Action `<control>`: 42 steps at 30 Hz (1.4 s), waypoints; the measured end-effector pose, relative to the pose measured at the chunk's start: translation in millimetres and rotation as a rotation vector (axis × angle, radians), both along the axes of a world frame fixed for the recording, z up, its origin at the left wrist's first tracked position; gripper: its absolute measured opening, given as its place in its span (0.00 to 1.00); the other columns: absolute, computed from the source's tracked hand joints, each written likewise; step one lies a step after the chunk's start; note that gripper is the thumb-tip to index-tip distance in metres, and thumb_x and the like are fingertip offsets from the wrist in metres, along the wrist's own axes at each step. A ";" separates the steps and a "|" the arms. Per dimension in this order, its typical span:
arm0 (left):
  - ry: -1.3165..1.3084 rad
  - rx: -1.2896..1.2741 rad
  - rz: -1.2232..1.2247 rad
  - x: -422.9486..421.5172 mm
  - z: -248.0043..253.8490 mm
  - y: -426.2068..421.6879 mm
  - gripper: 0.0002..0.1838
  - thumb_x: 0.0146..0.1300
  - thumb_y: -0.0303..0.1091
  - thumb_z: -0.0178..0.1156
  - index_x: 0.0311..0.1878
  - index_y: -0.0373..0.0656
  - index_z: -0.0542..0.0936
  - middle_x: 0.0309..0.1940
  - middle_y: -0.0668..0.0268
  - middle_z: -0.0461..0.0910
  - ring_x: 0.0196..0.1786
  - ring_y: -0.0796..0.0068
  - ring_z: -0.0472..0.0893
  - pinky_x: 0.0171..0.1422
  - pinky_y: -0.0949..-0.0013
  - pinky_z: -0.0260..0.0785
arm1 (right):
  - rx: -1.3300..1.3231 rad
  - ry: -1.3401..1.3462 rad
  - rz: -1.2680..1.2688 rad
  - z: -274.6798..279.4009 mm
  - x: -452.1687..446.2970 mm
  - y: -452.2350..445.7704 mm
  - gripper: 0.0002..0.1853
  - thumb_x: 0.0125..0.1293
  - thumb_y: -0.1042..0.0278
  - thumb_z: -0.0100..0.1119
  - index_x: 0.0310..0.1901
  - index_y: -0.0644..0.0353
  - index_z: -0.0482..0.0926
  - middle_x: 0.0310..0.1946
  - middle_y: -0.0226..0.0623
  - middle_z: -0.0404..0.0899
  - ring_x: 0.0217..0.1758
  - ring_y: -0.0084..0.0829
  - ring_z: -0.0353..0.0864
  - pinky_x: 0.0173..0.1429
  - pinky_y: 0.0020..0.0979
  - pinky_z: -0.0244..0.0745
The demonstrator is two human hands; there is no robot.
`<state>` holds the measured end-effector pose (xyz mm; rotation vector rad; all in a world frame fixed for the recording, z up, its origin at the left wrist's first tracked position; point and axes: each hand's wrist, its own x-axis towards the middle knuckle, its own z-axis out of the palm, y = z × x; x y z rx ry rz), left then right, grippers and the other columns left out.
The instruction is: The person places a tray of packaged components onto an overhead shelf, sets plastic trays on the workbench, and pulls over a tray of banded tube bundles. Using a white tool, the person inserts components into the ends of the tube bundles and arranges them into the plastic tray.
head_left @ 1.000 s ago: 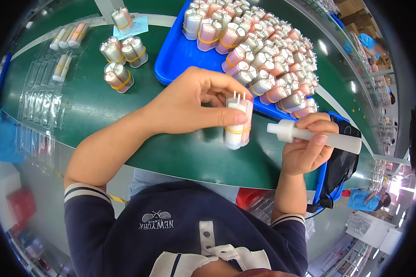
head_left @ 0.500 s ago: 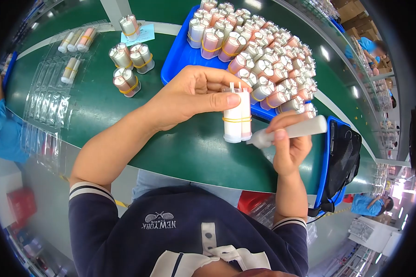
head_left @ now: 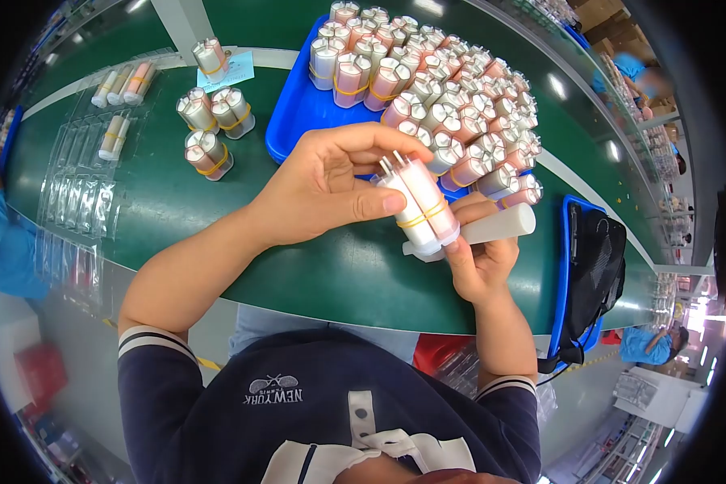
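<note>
My left hand (head_left: 323,189) is closed on a bundle of white and pink tubes (head_left: 421,198), its thumb on the near side and fingers behind. A yellow rubber band wraps the tubes, and thin metal prongs stick out of the top. The bundle leans, its lower end toward my right hand (head_left: 480,266). That hand is closed around a white cylindrical tool (head_left: 504,225) with a wider pale end, partly hidden behind the bundle. My right thumb is at the bundle's lower corner and appears to touch it.
A blue tray (head_left: 286,121) full of similar banded bundles (head_left: 452,113) stands beyond my hands. Several loose bundles (head_left: 208,153) stand left of it, one on a blue paper slip (head_left: 238,71). Clear plastic trays (head_left: 81,161) lie far left; a blue bin with a black bag (head_left: 597,266) is right.
The bundle has gone from upright to tilted, its bottom swung right. My right hand has moved left with the tool, up against the bundle's lower end.
</note>
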<state>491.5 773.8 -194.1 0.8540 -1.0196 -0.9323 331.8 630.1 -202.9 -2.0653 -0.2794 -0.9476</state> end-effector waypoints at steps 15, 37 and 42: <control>-0.161 -0.139 0.069 -1.6 0.3 0.6 0.22 0.54 0.26 0.63 0.51 0.31 0.69 0.50 0.47 0.73 0.56 0.60 0.74 0.59 0.60 0.67 | 0.003 -0.043 -0.091 2.6 -1.8 -4.7 0.05 0.55 0.77 0.59 0.30 0.67 0.72 0.27 0.40 0.75 0.25 0.30 0.74 0.27 0.27 0.66; -1.039 -0.717 0.619 -17.7 -12.6 -3.9 0.14 0.33 0.19 0.69 0.28 0.42 0.80 0.39 0.61 0.70 0.43 0.60 0.74 0.43 0.63 0.74 | 0.221 0.080 -0.102 17.5 -10.9 -1.6 0.15 0.53 0.78 0.61 0.44 0.68 0.78 0.20 0.30 0.74 0.22 0.18 0.70 0.25 0.19 0.61; -1.067 -0.670 0.583 -15.6 -9.2 -3.5 0.14 0.35 0.17 0.67 0.29 0.42 0.79 0.39 0.61 0.70 0.43 0.61 0.75 0.43 0.64 0.74 | 0.196 0.067 -0.100 16.9 -11.5 -2.6 0.15 0.52 0.78 0.61 0.44 0.68 0.78 0.19 0.30 0.74 0.22 0.18 0.70 0.25 0.20 0.61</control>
